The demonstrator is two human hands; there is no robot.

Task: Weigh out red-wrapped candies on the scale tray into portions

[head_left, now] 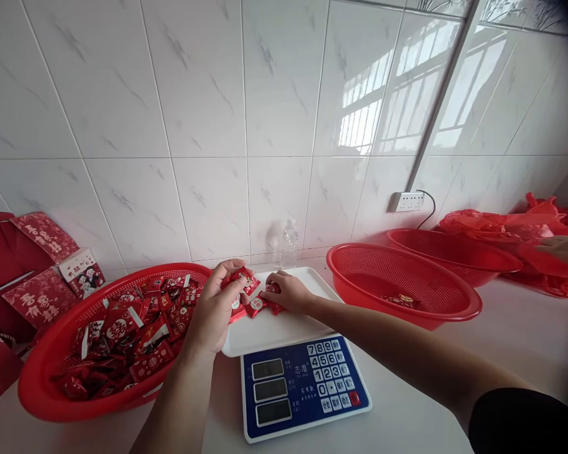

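My left hand (221, 299) pinches a small red printed packet (247, 281) between thumb and fingers, above the left part of the white scale tray (284, 334). My right hand (288, 291) reaches over the same tray, its fingers curled round another red packet (272, 288). Several more red packets (254, 306) lie on the tray between both hands, partly covered by them. In front of the tray is the scale's blue keypad panel (306, 384), with three grey displays.
A red basket (42, 403) full of red packets stands at left, beside red boxes (33, 296). At right are a red basket (473, 309) holding a few packets, another basket (506, 263) and red plastic bags (483, 224). Behind stands a clear bottle (289, 244). Another person's hand (565, 249) touches the bags.
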